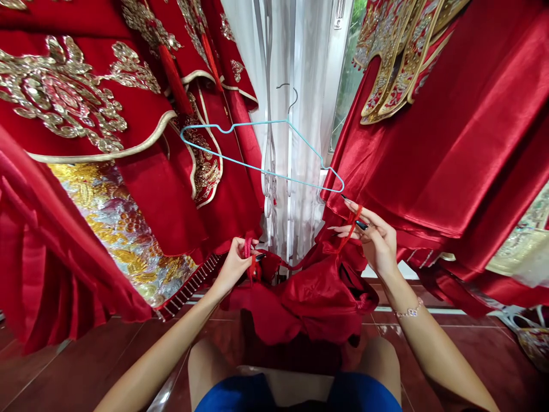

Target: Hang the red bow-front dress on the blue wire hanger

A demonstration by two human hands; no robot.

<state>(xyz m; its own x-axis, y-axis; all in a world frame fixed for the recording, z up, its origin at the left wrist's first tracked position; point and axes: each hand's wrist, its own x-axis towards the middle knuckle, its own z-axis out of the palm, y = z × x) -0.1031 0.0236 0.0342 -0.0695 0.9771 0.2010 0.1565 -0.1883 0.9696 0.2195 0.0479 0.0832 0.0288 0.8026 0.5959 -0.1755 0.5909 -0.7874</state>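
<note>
A red satin garment (317,297) hangs low in front of me, bunched between my hands. My left hand (238,260) is closed around a gathered red strap or edge of it. My right hand (373,234) pinches a thin red loop of the garment, fingers partly spread, just below the right tip of a light blue wire hanger (257,166). The hanger hangs tilted, its hook up near the white curtain (291,114).
Red robes with gold embroidery hang on the left (86,114) and on the right (450,114). A window (349,74) shows behind the curtain. The floor (86,366) is dark red tile. My knees and blue shorts (295,395) are at the bottom.
</note>
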